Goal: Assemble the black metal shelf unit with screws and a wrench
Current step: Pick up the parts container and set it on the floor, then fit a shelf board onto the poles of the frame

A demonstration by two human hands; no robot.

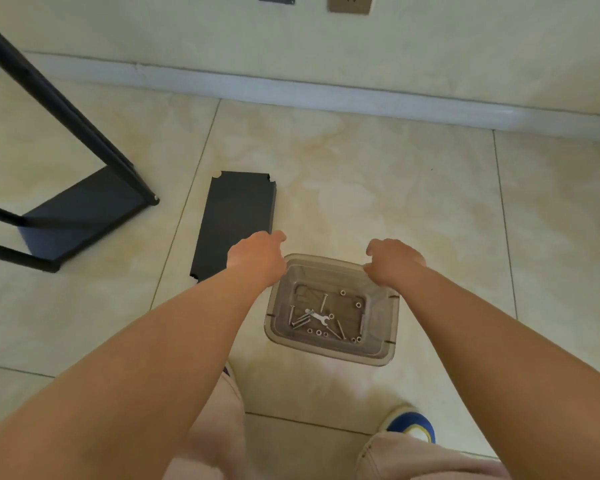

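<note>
A translucent plastic bin stands on the floor tiles. Inside it lie several screws, nuts and a small silver wrench. My left hand is curled over the bin's far left corner. My right hand is curled over the far right corner, thumb on the rim. A loose black shelf panel lies flat just left of the bin, partly under my left hand. The partly built black shelf frame lies on its side at the left, one panel fixed between its posts.
A wall with a white skirting board runs across the back, with a socket above it. My knees and a blue and white shoe are at the bottom. Bare floor tiles spread to the right of the bin.
</note>
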